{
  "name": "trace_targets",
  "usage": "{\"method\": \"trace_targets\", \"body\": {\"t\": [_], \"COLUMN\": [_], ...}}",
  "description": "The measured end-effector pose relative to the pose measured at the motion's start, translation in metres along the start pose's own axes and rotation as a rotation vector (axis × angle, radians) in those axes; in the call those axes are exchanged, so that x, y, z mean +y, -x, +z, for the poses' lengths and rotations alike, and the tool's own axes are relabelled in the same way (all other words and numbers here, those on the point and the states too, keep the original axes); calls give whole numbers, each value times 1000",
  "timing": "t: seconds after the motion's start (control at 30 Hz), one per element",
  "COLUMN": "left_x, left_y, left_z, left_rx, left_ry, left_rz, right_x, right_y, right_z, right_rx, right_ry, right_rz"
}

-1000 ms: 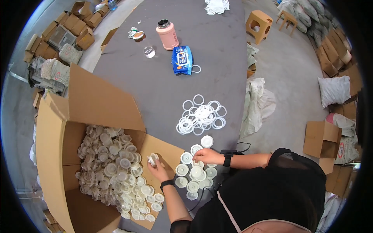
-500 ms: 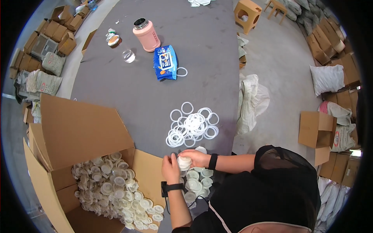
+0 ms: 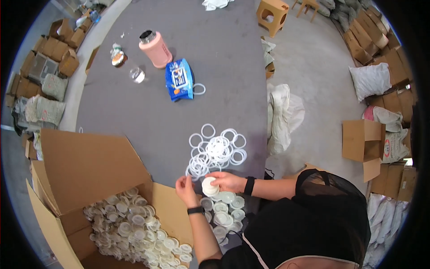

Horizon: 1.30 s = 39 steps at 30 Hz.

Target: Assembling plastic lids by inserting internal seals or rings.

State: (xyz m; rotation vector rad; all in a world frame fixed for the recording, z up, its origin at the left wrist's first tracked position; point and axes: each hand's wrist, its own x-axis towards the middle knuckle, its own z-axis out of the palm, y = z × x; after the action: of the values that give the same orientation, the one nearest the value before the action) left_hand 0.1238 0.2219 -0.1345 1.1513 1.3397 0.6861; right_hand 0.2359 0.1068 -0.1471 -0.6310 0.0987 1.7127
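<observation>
Two hands meet at the table (image 3: pixel 148 125) edge: your right hand (image 3: pixel 227 181) grips a white plastic lid (image 3: pixel 209 186) by its rim, your left hand (image 3: pixel 186 188) half-curled just beside it. It looks light, stiff and slick, so pinch the rim.

Bright, even daylight fills my view, with soft, short shadows. Straight edges bend near the black round rim. Everything looks reasonably sharp.

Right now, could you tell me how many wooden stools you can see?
2: one light wooden stool stands beside the table's far right corner, and a second stool stands further right, cut off by the picture's top edge.
</observation>
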Motion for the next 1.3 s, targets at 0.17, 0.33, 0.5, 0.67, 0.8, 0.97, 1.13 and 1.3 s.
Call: {"method": "trace_targets", "body": {"t": [0.17, 0.33, 0.5, 0.67, 0.8, 0.97, 1.13, 1.3], "left_x": [-7, -9, 1, -7, 4, 11, 23, 17], "left_y": [42, 91, 129, 141, 166, 192, 203, 197], "left_z": [-32, -42, -20, -39, -63, -60, -78, -98], "left_rx": [-114, -192, 76, 166, 134, 251, 291, 246], "left_ry": [611, 630, 353, 270, 85, 55, 76, -256], "left_rz": [-168, -207, 165, 221, 233, 417, 485, 881], "right_x": [31, 40, 51, 84, 94, 100, 116, 104], "right_y": [-10, 7, 18, 25, 42, 63, 66, 78], "right_z": [-12, 27, 40, 37, 39, 53, 61, 56], "right_rx": [66, 224, 265, 39, -5, -46, -201, -133], "right_ry": [185, 684, 958, 446, 244, 25, -71, 354], "right_rz": [-33, -256, -128, -14, 190, 245, 303, 385]}}
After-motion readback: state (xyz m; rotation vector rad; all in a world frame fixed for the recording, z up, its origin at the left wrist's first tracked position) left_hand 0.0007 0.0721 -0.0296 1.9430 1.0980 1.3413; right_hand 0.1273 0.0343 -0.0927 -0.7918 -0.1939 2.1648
